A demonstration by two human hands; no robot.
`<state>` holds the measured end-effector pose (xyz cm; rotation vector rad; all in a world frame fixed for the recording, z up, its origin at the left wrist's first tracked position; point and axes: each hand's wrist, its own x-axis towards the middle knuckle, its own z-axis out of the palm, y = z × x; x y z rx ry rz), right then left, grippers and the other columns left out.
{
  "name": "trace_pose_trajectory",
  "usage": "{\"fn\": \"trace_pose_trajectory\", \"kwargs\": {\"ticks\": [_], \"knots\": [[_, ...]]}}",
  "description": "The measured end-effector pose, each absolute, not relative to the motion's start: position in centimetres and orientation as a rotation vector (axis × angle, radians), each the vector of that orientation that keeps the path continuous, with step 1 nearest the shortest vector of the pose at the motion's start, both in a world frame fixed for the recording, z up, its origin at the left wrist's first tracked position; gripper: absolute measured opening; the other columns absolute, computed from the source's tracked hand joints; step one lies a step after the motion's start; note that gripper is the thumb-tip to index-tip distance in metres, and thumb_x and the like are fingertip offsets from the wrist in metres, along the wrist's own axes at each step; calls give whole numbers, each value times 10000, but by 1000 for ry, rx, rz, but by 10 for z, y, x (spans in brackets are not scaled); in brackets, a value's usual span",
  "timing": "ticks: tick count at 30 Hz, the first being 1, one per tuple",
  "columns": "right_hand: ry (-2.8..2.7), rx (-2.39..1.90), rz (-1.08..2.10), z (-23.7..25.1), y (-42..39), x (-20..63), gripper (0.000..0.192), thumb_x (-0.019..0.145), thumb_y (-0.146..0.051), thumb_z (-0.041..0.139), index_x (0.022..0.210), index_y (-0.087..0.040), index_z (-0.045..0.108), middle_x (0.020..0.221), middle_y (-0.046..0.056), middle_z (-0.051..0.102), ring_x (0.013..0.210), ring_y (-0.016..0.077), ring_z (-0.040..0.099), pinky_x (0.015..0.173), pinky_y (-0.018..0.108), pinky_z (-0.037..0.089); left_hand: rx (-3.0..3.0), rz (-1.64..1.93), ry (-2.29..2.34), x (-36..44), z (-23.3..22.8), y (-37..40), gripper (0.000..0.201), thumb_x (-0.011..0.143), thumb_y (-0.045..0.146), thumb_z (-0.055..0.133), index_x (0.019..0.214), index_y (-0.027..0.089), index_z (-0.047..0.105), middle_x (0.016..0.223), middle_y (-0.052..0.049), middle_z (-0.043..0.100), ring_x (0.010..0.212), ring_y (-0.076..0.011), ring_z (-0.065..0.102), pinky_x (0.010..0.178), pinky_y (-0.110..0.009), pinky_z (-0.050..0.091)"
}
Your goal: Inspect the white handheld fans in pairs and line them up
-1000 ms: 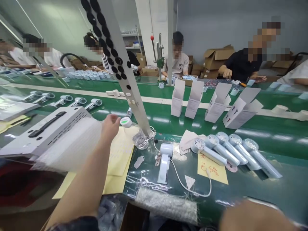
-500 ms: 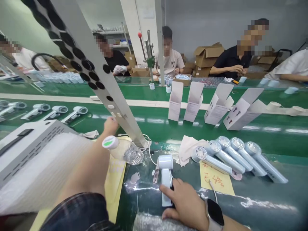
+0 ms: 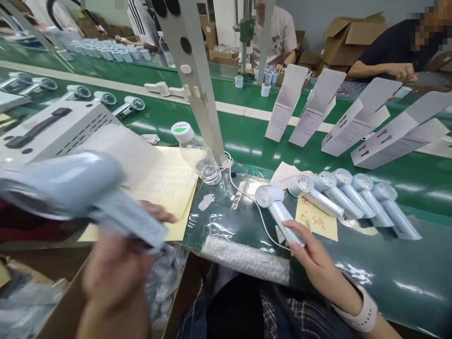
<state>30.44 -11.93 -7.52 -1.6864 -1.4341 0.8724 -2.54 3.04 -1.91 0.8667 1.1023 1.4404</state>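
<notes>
My left hand (image 3: 116, 268) is close to the camera at the lower left, gripping the handle of a pale blue handheld fan (image 3: 67, 186) that is blurred by motion. My right hand (image 3: 314, 256), with a white watch on its wrist, holds the handle end of a second handheld fan (image 3: 275, 207) lying on the green bench, its round head pointing away from me. A white cable (image 3: 247, 195) runs up to that fan. Just to its right, a row of several more fans (image 3: 353, 195) lies side by side.
A water bottle (image 3: 196, 153) lies against a slanted metal post (image 3: 197, 80). Yellow label sheets (image 3: 169, 188), a white metal box (image 3: 52, 132) and a yellow note (image 3: 318, 219) are nearby. Open white cartons (image 3: 339, 117) stand on the green conveyor (image 3: 247, 136). Other people work across it.
My left hand has come back from the far side of the bench holding a fan. My right hand slid the fan on the bench to the right and turned it.
</notes>
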Motion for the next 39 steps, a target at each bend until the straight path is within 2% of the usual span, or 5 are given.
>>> {"fn": "trace_pose_trajectory", "kwargs": {"ticks": [7,15,20,29,39], "knots": [[-1435,-1768,491,-63,-148,299,371,1102,-441,481,1452,-363,576,1307,84,641,1184,268,657,965,404,587,800,616,469,139,-73,-18,575,691,619,935,989,195,686,911,-40,717,864,-224,741,829,-359,577],[-1516,-1995,233,-71,-147,316,501,1081,-378,435,1538,-175,416,1194,162,697,978,283,718,839,417,595,669,798,450,181,-73,-11,686,623,664,951,1060,196,707,944,-47,786,914,-236,756,795,-316,605],[-1466,-2508,68,-101,-121,338,204,1021,-309,454,1000,-152,582,845,162,700,738,293,684,590,327,379,767,878,515,149,-74,-8,719,606,706,933,1056,191,712,917,-75,790,1063,-342,761,908,-435,626],[-1237,-1586,1228,-60,-135,290,260,985,-460,561,1109,-236,608,723,13,730,695,232,728,695,346,569,692,901,417,141,-52,2,807,521,952,783,847,222,677,1125,-131,785,1247,-413,683,967,-498,605],[-1328,-1410,1082,-55,-127,264,424,1017,-427,616,650,-218,651,596,10,674,580,165,632,610,286,463,717,929,389,153,-46,-3,842,479,1038,684,647,219,585,1030,-126,762,1166,-380,700,869,-466,630]]}}
